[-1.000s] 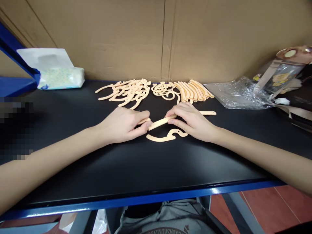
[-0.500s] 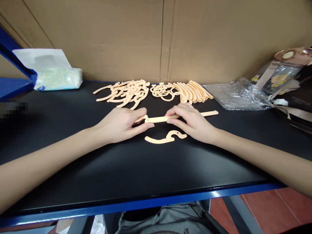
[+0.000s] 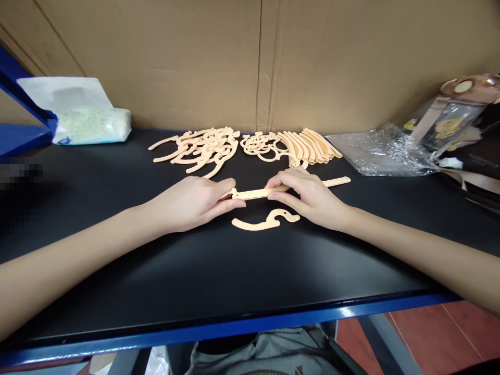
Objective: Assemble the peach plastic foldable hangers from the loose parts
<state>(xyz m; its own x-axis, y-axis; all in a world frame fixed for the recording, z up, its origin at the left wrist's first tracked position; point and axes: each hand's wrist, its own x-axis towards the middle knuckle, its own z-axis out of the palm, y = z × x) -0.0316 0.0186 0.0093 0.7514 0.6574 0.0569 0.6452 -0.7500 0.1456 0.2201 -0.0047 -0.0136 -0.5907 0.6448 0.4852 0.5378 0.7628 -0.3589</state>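
Over the middle of the table, my left hand (image 3: 199,203) is closed, thumb and fingers pinching a small cream piece (image 3: 233,194) at the left end of a flat cream plastic strip (image 3: 252,194). Most of that small piece is hidden in my fingers. From the other side, my right hand (image 3: 307,195) grips the strip between thumb and fingertips. A cream bar with a hole in its end (image 3: 338,182) shows beyond my right hand; whether it joins the held strip is hidden. Just below the hands lies a loose hook-shaped cream piece with a curved arm (image 3: 255,225).
At the back are piles of curved cream pieces (image 3: 211,148), ring-ended pieces (image 3: 260,145) and lined-up arms (image 3: 310,147). A tissue pack (image 3: 91,125) stands back left. Clear plastic bag (image 3: 375,151) and a bottle (image 3: 449,122) are back right. Cardboard (image 3: 195,62) walls the rear.
My left hand has dipped slightly toward me, and the strip's left end has lowered a little with it. My right hand keeps its grip almost unmoved.
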